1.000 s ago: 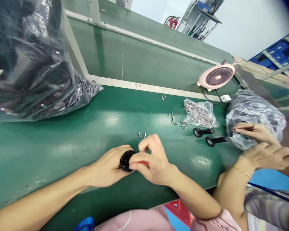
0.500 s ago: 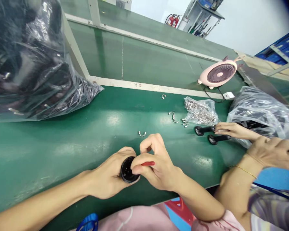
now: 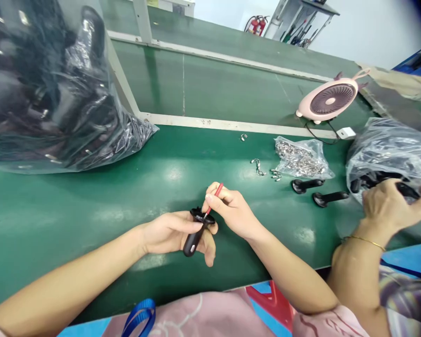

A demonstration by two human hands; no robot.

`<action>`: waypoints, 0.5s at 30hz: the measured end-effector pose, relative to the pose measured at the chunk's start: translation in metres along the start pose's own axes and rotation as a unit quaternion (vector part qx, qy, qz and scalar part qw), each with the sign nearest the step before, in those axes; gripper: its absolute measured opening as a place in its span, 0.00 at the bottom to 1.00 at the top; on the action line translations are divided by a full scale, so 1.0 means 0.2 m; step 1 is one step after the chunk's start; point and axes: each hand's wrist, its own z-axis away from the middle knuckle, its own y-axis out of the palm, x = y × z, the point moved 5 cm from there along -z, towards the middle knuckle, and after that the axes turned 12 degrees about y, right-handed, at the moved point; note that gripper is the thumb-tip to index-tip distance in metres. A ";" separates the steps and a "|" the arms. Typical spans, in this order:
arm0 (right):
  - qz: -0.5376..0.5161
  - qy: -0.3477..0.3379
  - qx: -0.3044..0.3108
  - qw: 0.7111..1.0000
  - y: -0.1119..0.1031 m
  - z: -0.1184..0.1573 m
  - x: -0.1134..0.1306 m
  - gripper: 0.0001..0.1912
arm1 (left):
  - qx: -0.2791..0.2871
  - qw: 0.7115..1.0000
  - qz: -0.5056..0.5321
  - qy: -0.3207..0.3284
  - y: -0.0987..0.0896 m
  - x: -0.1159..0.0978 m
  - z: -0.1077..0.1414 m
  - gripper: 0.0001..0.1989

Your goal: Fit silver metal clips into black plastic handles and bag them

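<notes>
My left hand (image 3: 177,229) grips a black part (image 3: 192,242) with a round flange at its upper end and a rounded handle pointing down toward me. My right hand (image 3: 228,206) pinches a thin red tool (image 3: 217,193), whose metal tip touches the flange. Small bent metal clips (image 3: 257,167) lie on the green table beyond my right hand, near a clear bag of metal clips (image 3: 301,158). Two similar black parts (image 3: 330,198) lie on the table to the right.
At the left stands a large plastic bag of black parts (image 3: 56,103). A pink fan (image 3: 330,100) is at the back right. Another person's hand (image 3: 386,206) is at an open bag (image 3: 393,140) on the far right. A white rail (image 3: 231,125) crosses behind.
The black part has been tipped so its handle shows, and my left fingers have spread around it. The red tool now stands more upright. The other person's hand has left the two black parts.
</notes>
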 end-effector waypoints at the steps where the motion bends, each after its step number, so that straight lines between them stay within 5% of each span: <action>1: -0.015 0.010 0.002 1.000 0.01 0.00 -0.01 0.16 | 0.000 1.000 0.003 0.000 0.00 0.00 0.00 0.14; 5: -0.136 0.062 -0.039 0.988 -0.03 -0.04 -0.05 0.19 | -0.005 1.000 -0.010 0.005 -0.02 0.00 0.01 0.13; 10: -0.394 0.034 -0.188 0.899 -0.27 -0.07 -0.04 0.19 | -0.072 0.979 -0.192 0.011 0.03 -0.05 0.03 0.17; 12: -0.434 0.033 -0.204 0.877 -0.33 -0.06 -0.04 0.21 | -0.108 0.917 -0.383 0.038 0.10 -0.17 0.10 0.14; 15: -0.429 0.075 -0.190 0.880 -0.34 -0.05 -0.10 0.21 | -0.160 0.694 -0.693 0.113 0.29 -0.49 0.29 0.12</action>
